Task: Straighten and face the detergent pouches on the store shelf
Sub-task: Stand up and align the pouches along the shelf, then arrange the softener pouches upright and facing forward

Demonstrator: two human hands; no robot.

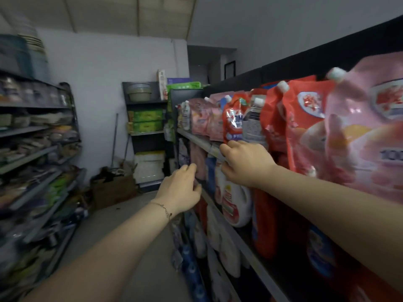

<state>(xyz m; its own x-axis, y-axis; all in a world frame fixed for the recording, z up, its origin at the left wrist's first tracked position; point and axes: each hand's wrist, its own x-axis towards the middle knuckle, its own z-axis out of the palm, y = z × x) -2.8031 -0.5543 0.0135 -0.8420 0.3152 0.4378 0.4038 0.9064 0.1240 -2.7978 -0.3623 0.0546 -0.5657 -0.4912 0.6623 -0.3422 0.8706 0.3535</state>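
both hands are out toward the shelving on the right, well apart from each other. the right hand (244,163) is up at the front lip of the shelf (196,138), its fingers curled just under the base of a red pouch (233,118); i cannot tell whether it grips the pouch or the lip. the left hand (182,188), with a thin bracelet (164,209) at the wrist, is lower down, its fingers loosely curled and holding nothing.

it is a narrow aisle with a grey floor (130,225), a white wall (109,73), crowded shelving (32,149) opposite and a cardboard box (113,190) in the corner.

the detergent pouches (301,118) stand in a row on the upper shelf, red and pink with white spout caps, several leaning. a big pink pouch (366,127) is nearest. the red pouch reads "om" and the pink one "100"; the other print is blurred.
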